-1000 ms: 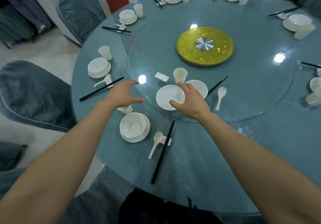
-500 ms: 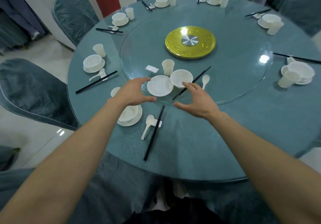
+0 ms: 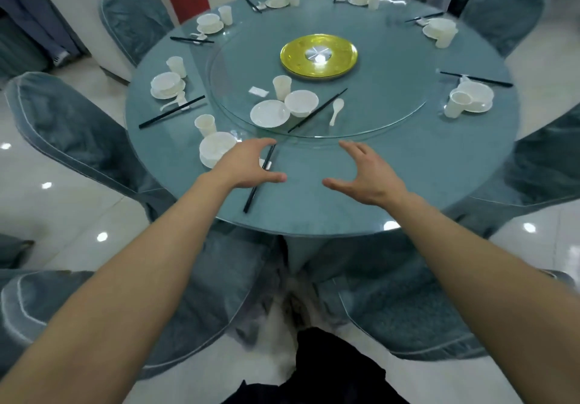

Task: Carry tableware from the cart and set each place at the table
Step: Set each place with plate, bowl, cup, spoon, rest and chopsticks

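Observation:
On the glass turntable (image 3: 392, 112) lie a white plate (image 3: 269, 113), a bowl (image 3: 301, 103), a cup (image 3: 281, 87), a spoon (image 3: 336, 109), black chopsticks (image 3: 317, 110) and a small rest (image 3: 258, 91). My left hand (image 3: 248, 165) hovers open over the near place setting, covering part of its bowl and plate (image 3: 215, 149) and chopsticks (image 3: 259, 181). A cup (image 3: 205, 125) stands beside that setting. My right hand (image 3: 365, 174) is open above bare table near the front edge. Both hands hold nothing.
The round teal table (image 3: 455, 165) carries finished place settings around its rim, such as the setting at the left (image 3: 168, 85) and at the right (image 3: 470, 99). A yellow disc (image 3: 318, 55) marks the centre. Covered chairs (image 3: 72, 133) ring the table.
Both hands have drawn back from the plate on the turntable toward the table's front edge, empty. My view has pulled away, so more of the table and chairs shows.

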